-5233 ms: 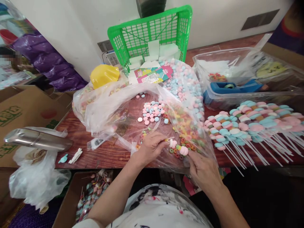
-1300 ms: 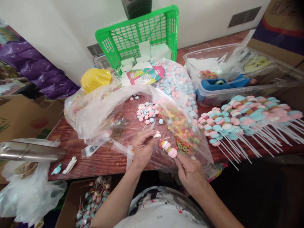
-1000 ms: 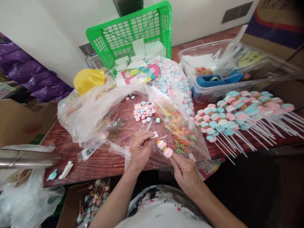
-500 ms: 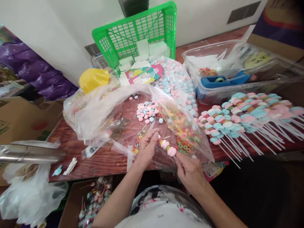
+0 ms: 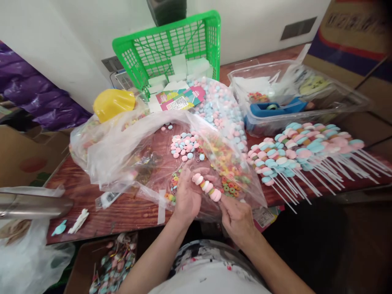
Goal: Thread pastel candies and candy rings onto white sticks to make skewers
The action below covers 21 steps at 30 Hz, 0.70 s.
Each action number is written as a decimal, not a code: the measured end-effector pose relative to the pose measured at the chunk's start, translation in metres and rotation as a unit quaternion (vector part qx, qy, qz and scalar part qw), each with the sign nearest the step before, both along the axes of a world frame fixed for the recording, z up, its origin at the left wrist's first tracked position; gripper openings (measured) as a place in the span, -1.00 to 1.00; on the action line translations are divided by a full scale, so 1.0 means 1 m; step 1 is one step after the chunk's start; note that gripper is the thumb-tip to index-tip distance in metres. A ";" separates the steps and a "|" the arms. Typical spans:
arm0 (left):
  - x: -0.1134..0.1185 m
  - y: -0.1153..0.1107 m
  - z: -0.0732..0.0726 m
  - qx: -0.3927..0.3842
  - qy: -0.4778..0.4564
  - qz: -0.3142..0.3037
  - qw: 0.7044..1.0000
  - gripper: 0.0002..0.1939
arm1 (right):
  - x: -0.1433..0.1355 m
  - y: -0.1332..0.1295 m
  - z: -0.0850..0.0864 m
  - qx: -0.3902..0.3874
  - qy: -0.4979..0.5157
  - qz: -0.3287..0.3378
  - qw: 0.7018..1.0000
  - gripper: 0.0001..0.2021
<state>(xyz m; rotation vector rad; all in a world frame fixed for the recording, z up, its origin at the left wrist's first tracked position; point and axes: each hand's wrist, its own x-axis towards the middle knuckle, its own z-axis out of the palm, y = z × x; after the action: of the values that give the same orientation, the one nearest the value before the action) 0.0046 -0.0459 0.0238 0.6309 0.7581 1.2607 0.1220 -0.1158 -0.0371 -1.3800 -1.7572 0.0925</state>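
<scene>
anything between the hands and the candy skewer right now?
Nothing visible. The right hand pinches the skewer at its lower end, and the left hand touches its upper candies. Both hands and the skewer sit above the clear bag of loose candy, not under the plastic.

Wooden counter (image 5: 128, 212) carries candy bags (image 5: 128, 151) centre, candy sticks (image 5: 306, 149) at three o'clock, green basket (image 5: 171, 45) at twelve
</scene>
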 end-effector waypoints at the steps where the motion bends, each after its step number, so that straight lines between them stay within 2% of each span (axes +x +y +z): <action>1: 0.000 0.002 0.003 -0.010 -0.007 -0.004 1.000 -0.75 | 0.000 0.000 0.001 0.008 -0.013 -0.006 1.000 -0.74; 5: 0.002 0.005 0.002 -0.040 -0.008 0.008 0.999 -0.69 | -0.006 0.000 0.012 0.010 -0.060 0.000 0.998 -0.68; 9: -0.001 0.003 -0.002 -0.011 0.003 0.014 1.000 -0.67 | -0.021 0.000 0.022 -0.017 -0.074 0.008 0.997 -0.73; 12: -0.002 0.002 0.002 0.003 -0.002 0.010 1.000 -0.66 | -0.031 0.001 0.027 -0.028 -0.053 0.020 0.998 -0.74; 15: 0.001 0.000 0.010 0.022 -0.023 0.010 0.999 -0.74 | -0.031 0.001 0.030 -0.037 -0.026 0.033 0.998 -0.73; 17: 0.003 0.000 0.012 0.030 -0.039 0.001 0.999 -0.73 | -0.019 0.002 0.033 -0.030 -0.037 0.020 0.999 -0.72; 18: 0.002 0.000 0.013 0.032 -0.046 -0.010 0.998 -0.64 | -0.008 0.003 0.035 -0.024 -0.060 0.001 0.998 -0.72; 20: -0.002 0.000 0.011 0.036 -0.051 -0.033 0.997 -0.44 | 0.024 0.008 0.041 -0.012 -0.139 -0.070 0.988 -0.70; 21: -0.007 0.001 0.010 0.039 -0.049 -0.043 0.997 -0.37 | 0.044 0.012 0.045 -0.023 -0.201 -0.126 0.971 -0.70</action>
<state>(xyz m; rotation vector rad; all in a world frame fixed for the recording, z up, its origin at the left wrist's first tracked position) -0.0022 -0.0447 0.0338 0.6534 0.5968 1.2370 0.1656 -0.1035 0.0080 -1.7353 -1.8916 -0.3076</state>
